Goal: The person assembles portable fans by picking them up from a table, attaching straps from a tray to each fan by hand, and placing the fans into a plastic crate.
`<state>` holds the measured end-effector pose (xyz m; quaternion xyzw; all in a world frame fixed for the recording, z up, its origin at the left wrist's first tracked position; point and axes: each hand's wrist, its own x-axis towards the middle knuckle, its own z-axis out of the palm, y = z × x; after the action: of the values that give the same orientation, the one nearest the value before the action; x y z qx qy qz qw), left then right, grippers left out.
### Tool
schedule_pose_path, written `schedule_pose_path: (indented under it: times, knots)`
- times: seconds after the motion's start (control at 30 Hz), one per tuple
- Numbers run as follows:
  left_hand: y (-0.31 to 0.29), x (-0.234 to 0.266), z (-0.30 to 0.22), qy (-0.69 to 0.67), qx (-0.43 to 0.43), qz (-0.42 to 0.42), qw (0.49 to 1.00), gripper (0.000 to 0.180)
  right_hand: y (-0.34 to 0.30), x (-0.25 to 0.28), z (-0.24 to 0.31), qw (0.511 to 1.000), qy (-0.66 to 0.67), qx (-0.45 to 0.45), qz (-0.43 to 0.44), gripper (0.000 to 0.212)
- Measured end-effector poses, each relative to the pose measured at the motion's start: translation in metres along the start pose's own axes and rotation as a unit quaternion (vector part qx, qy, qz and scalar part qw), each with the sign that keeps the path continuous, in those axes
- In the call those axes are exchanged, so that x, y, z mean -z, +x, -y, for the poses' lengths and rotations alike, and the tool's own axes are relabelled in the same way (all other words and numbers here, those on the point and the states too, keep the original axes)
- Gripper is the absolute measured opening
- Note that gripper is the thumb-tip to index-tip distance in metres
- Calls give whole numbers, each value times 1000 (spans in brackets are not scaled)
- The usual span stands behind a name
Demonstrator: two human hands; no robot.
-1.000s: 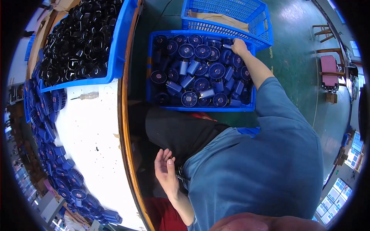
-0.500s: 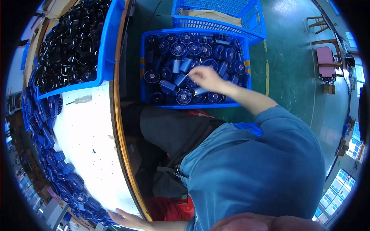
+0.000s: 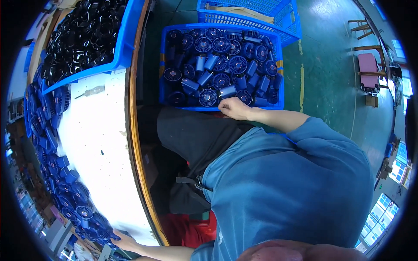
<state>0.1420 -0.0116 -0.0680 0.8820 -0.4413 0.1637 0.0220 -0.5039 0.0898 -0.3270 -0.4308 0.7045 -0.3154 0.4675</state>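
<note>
My left hand (image 3: 125, 242) reaches to the near end of a long pile of blue handheld fans (image 3: 84, 212) on the table. Its fingers are apart and touch or nearly touch the closest fans; any grip there is hard to see. My right hand (image 3: 235, 108) is at the near rim of a blue crate (image 3: 282, 93). Its fingers are curled in, and whatever they may hold is hidden. Filling the crate are more blue fans (image 3: 237, 65) with round grilles and stubby handles, lying at many angles.
A blue bin (image 3: 124, 54) of glossy black parts stands on the white tabletop (image 3: 102, 139), with a screwdriver (image 3: 92, 91) beside it. Wooden edging (image 3: 136, 148) borders the table. Behind the crate is a blue perforated basket (image 3: 244, 18). Stools and a pink case (image 3: 368, 69) stand far right.
My right hand has come back from above the fans to the crate's near rim. My left hand has moved left, further onto the pile. The whole view has shifted slightly.
</note>
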Motion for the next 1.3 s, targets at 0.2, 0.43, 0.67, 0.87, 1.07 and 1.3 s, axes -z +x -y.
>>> schedule_pose_path:
  times: [0.2,0.43,0.67,0.87,1.07,1.3]
  knots:
    - [25,-22,28,-15,45,16,999,77,-1,3,18,1000,15,-21,5,14]
    - [-4,16,3,-333,186,89,920,50,4,11,85,992,1,123,-20,15]
    - [-100,73,-33,-495,71,-71,863,42,-23,-25,199,946,76,306,78,14]
    - [-229,101,-193,-507,-21,71,859,55,-61,-91,264,872,237,234,359,59]
    - [-273,88,-218,-630,-194,173,732,69,-69,-89,272,897,223,161,346,55]
    - [-232,64,-194,-823,0,296,484,73,-47,-69,271,839,108,174,505,41]
